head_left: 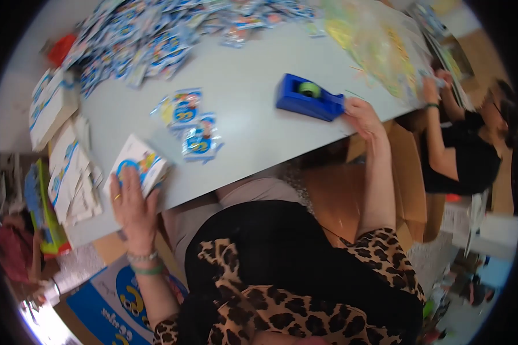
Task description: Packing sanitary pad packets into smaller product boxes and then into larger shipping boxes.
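My left hand (133,208) lies flat with fingers stretched on a small white box (145,156) with blue and coloured print, near the table's front left edge. At the cutting end of a blue tape dispenser (305,104), the fingers of my right hand (364,117) are pinched together on the end of the tape. A roll of greenish tape (309,89) sits in the dispenser. Between the box and the dispenser lie a few small printed packets (200,138) in blue, white and yellow.
A large heap of similar packets (149,43) covers the far left of the table. White cartons (54,106) and flattened ones (72,178) are stacked at the left edge. Yellowish clear plastic bags (374,43) lie far right. An open brown cardboard box (342,195) stands below; a co-worker (463,144) sits right.
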A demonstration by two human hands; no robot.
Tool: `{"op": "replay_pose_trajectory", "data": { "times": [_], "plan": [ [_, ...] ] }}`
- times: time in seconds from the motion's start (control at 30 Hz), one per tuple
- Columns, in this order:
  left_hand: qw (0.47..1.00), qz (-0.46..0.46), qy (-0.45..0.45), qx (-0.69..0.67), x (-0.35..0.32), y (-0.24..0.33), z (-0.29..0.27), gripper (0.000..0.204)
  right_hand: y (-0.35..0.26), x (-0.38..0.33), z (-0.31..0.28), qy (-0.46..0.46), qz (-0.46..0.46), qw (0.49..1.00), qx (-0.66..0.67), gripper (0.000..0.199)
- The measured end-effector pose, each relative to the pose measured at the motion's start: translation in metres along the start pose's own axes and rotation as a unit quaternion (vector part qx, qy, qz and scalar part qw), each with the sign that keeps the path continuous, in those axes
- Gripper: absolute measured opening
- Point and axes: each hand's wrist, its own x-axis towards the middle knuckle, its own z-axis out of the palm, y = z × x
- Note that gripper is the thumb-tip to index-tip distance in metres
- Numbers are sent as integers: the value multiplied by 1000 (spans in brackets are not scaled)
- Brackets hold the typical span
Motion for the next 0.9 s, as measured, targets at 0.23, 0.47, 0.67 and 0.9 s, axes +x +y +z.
{"op": "replay_pose_trajectory", "data": {
  "times": [0.23,0.47,0.67,0.9],
  "plan": [
    [998,-36,36,26,13,24,12,63,13,-40,23,339,-149,928,-52,15],
    [983,-131,99,82,23,36,31,56,-42,-82,254,5,-153,986,-61,7],
    [984,-102,136,-46,18,28,25,42,-50,-68,382,-227,-46,973,11,17],
    [975,-106,185,-71,12,24,27,38,-25,-68,418,-86,-168,955,-230,23]
  ]
}}
